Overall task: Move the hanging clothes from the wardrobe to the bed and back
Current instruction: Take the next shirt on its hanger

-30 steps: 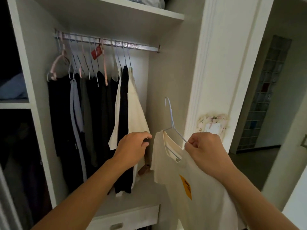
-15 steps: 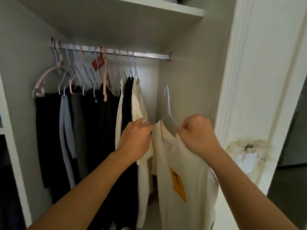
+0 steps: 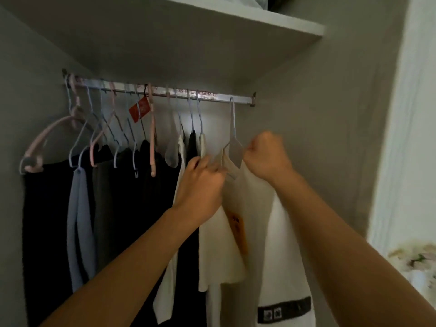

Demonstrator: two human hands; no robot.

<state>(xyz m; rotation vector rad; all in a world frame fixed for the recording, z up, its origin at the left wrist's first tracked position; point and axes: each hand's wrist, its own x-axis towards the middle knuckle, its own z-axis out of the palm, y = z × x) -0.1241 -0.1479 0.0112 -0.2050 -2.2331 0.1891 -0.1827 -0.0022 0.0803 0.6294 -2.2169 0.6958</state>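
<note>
A white T-shirt (image 3: 257,232) with an orange patch hangs on a thin pale hanger (image 3: 233,128). The hanger's hook sits over the metal rail (image 3: 212,96) near its right end. My right hand (image 3: 266,156) grips the shirt's right shoulder on the hanger. My left hand (image 3: 200,185) holds the left shoulder at the collar. Left of it, dark and white clothes (image 3: 122,208) hang in a row from the same rail.
A white shelf (image 3: 236,17) spans the wardrobe above the rail. The grey side wall (image 3: 330,138) stands close on the right, then the white door frame (image 3: 412,138). Several bare pink and blue hangers (image 3: 77,128) crowd the rail's left part.
Both hands have lifted the white T-shirt upward, and its hanger hook has gone from below the rail to over it. The view has moved closer and tilted up.
</note>
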